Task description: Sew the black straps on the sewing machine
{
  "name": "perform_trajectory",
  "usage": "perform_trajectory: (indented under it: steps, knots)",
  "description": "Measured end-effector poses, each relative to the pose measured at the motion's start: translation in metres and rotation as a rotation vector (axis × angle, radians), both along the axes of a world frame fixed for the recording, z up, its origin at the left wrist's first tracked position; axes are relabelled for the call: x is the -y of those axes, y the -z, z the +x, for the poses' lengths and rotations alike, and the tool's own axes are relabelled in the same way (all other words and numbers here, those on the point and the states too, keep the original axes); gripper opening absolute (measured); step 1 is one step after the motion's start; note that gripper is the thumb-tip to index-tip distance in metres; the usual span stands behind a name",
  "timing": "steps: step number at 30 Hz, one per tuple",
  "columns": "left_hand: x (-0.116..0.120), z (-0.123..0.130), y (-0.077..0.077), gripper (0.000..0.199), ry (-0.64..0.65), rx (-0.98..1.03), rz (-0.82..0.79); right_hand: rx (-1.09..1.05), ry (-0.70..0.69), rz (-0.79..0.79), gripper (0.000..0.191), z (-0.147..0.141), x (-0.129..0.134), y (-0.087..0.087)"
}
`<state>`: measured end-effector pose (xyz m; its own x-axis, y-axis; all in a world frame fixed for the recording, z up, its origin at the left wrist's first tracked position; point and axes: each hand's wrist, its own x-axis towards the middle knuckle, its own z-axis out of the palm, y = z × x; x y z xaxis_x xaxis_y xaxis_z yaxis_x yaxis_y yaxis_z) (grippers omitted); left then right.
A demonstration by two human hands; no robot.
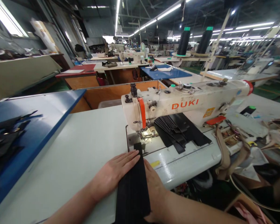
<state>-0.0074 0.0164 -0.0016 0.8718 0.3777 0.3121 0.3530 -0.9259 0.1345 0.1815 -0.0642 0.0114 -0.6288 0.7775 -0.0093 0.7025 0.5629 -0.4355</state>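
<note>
A long black strip of material (134, 189) runs from the bottom edge up to the front of a white sewing machine (163, 102). My left hand (116, 168) lies flat on the strip's left side, fingers stretched towards its narrow far end. Along the strip's right edge is my right hand (154, 186), its thumb side showing and most of its fingers hidden beneath or behind the material. The lit presser foot (148, 133) stands just beyond the strip's tip.
Black cut pieces (177, 129) lie fanned under the machine arm. On the left, a blue table (37, 109) holds more black pieces. Beige straps (224, 155) and a parts tray (231, 138) lie at the right. Black thread cones (184, 42) stand behind.
</note>
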Motion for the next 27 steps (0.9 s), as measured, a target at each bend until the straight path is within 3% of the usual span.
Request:
perform_trajectory:
  steps: [4, 7, 15, 21, 27]
  knots:
    - [-0.002, -0.001, 0.006, 0.050, -0.006, 0.028, -0.136, -0.060, 0.041, 0.089, 0.066, 0.002, -0.001, 0.006]
    - [0.001, -0.002, 0.007, 0.052, -0.023, 0.030, -0.201, -0.097, 0.028, 0.084, 0.054, 0.010, 0.001, 0.012]
    - [0.001, -0.005, 0.013, 0.050, -0.034, -0.037, -0.126, -0.038, -0.088, 0.261, 0.051, 0.042, 0.014, 0.031]
    - [0.001, -0.005, 0.015, 0.051, -0.055, -0.052, -0.074, -0.044, -0.141, 0.300, 0.054, 0.042, 0.006, 0.035]
    - [-0.002, -0.007, 0.016, 0.053, -0.094, -0.053, -0.032, -0.098, -0.102, 0.381, 0.046, 0.038, 0.002, 0.047]
